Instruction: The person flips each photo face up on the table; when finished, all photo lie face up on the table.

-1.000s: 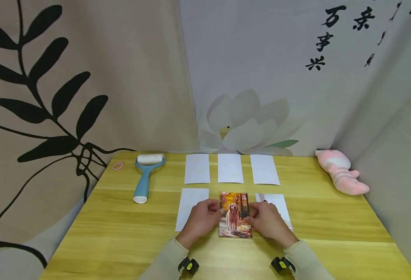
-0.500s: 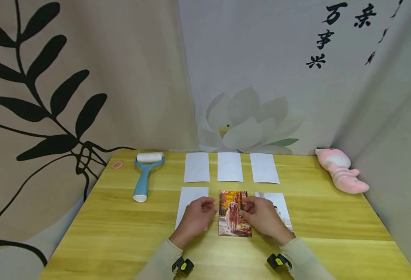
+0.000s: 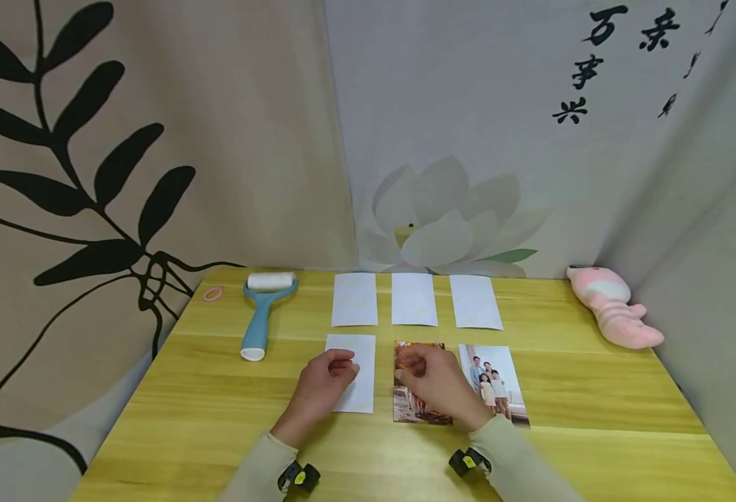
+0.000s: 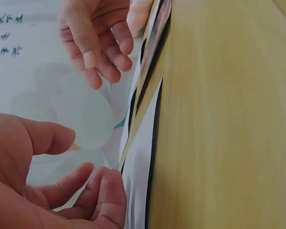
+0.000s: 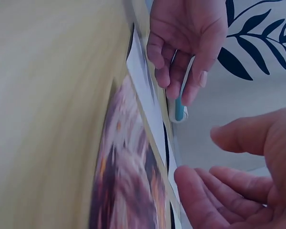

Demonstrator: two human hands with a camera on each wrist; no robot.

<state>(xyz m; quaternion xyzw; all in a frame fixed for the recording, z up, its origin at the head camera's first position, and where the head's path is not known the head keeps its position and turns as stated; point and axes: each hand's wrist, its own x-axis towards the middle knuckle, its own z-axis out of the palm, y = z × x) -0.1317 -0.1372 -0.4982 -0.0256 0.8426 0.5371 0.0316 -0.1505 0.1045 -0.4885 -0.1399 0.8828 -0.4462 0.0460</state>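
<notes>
The left hand (image 3: pixel 319 390) hovers over the left part of a white card (image 3: pixel 358 397) in the front row, thumb and fingers parted with nothing between them. Above the dog picture card (image 3: pixel 421 411) is the right hand (image 3: pixel 441 385), covering much of it and holding nothing. In the left wrist view, the left hand (image 4: pixel 52 176) has a gap between thumb and fingertips beside the white card (image 4: pixel 140 176). The right wrist view has the right hand (image 5: pixel 248 171) raised over the picture card (image 5: pixel 128 171), fingers loosely bent.
A family photo card (image 3: pixel 493 383) lies at the front row's right end. Behind stand three white cards in a row, the middle one (image 3: pixel 414 300) included. A blue-handled roller (image 3: pixel 258 328) and pink ring (image 3: pixel 213 294) lie at left, a pink plush toy (image 3: pixel 612 307) at right.
Both hands have moved left. The left has come away from the dog picture to the white card; the right has let go of the picture's edge, crossed over it and uncovered the family photo.
</notes>
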